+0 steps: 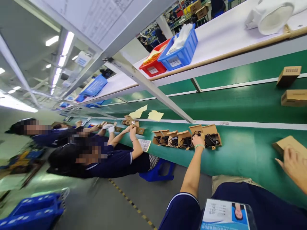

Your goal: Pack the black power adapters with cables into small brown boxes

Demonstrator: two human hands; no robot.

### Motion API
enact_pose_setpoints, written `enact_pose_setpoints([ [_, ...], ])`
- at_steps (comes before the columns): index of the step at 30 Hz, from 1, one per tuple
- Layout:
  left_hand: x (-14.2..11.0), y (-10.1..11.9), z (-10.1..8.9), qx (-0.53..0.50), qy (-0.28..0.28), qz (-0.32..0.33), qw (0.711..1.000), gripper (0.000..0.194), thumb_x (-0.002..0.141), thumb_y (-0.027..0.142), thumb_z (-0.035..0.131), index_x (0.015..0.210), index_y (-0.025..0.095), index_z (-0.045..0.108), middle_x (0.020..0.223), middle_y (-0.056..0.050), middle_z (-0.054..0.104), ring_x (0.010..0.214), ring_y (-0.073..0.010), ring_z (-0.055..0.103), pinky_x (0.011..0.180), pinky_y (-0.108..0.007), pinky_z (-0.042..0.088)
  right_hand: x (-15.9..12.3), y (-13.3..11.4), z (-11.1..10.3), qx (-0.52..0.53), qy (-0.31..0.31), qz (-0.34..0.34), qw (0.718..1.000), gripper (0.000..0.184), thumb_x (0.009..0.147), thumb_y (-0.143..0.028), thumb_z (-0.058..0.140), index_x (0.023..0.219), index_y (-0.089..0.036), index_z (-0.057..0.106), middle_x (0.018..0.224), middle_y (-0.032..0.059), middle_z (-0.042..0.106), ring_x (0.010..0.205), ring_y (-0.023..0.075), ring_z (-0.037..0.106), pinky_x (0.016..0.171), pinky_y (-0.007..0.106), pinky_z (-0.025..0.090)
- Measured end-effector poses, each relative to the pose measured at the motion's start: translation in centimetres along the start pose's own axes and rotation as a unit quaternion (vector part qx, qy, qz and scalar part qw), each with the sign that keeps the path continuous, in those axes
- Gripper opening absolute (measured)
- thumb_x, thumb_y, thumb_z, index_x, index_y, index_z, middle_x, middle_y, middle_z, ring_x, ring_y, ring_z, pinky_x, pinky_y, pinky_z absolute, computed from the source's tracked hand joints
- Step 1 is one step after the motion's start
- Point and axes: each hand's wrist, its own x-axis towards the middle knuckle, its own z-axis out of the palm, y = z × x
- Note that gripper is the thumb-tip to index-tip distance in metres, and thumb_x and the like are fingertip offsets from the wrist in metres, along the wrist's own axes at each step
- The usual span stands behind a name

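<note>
My left hand [198, 140], a green band on its wrist, reaches out to a row of open cardboard boxes [184, 138] holding black cables on the green belt [240, 153]. Its fingers curl onto one open box [196, 129] near the right end of the row. My right hand [293, 166] lies at the right edge of the picture, fingers stretched against a closed cardboard box [287, 143]. A badge card [225, 214] hangs over my dark trousers.
Co-workers in dark blue shirts [115, 161] sit along the belt to my left, handling similar boxes. Two closed boxes [289, 75] ride the far belt. Red [153, 64] and blue bins [178, 51] stand on the white shelf. Yellow sheets [155, 115] lie on the belt.
</note>
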Motion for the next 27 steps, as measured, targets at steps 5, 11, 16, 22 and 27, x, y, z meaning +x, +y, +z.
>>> enact_pose_setpoints([
  [5, 1.4, -1.3, -1.0, -0.003, 0.003, -0.020, 1.000, 0.023, 0.084, 0.030, 0.049, 0.093, 0.018, 0.066, 0.114, -0.015, 0.049, 0.109, -0.0296, 0.042, 0.089, -0.040, 0.037, 1.4, 1.1, 1.7, -0.064, 0.039, -0.049, 0.996, 0.074, 0.082, -0.058, 0.034, 0.143, -0.019, 0.021, 0.138, 0.0240, 0.036, 0.124, 0.0464, 0.036, 0.093, 0.060, 0.035],
  [11, -2.5, 0.1, -2.1, -0.060, 0.102, -0.009, 0.993, 0.028, 0.091, 0.035, 0.037, 0.102, 0.018, 0.058, 0.116, -0.012, 0.048, 0.112, -0.0246, 0.042, 0.094, -0.035, 0.035, 6.7, 4.4, 1.2, -0.004, -0.102, 0.049, 0.994, 0.091, 0.057, -0.077, 0.058, 0.118, -0.010, 0.047, 0.096, 0.0293, 0.058, 0.088, 0.0460, 0.058, 0.069, 0.052, 0.045],
  [16, -8.1, 4.5, 1.0, -0.259, 0.023, 0.184, 0.948, 0.020, 0.090, 0.034, 0.042, 0.089, 0.020, 0.055, 0.098, -0.006, 0.056, 0.094, -0.0166, 0.053, 0.089, -0.028, 0.040, 4.3, 1.5, 3.8, 0.140, -0.171, 0.167, 0.961, 0.074, 0.051, -0.077, 0.062, 0.093, -0.018, 0.052, 0.088, 0.0213, 0.062, 0.086, 0.0421, 0.060, 0.073, 0.052, 0.047],
  [22, -11.7, 10.5, 6.7, -0.277, -0.236, 0.250, 0.897, 0.038, 0.083, 0.045, 0.052, 0.108, 0.016, 0.055, 0.106, -0.009, 0.059, 0.091, -0.0206, 0.057, 0.087, -0.034, 0.045, -0.4, -2.9, 7.5, 0.388, -0.343, 0.195, 0.833, 0.060, 0.061, -0.077, 0.056, 0.077, -0.019, 0.057, 0.088, 0.0128, 0.068, 0.082, 0.0251, 0.064, 0.071, 0.036, 0.052],
  [27, -12.9, 11.9, 8.8, -0.248, -0.280, 0.239, 0.896, 0.049, 0.082, 0.036, 0.054, 0.126, 0.016, 0.048, 0.121, -0.014, 0.055, 0.116, -0.0289, 0.048, 0.101, -0.042, 0.038, -3.1, -4.8, 9.5, 0.463, -0.360, 0.175, 0.791, 0.059, 0.064, -0.075, 0.059, 0.078, -0.018, 0.058, 0.087, 0.0114, 0.068, 0.083, 0.0232, 0.064, 0.072, 0.034, 0.053],
])
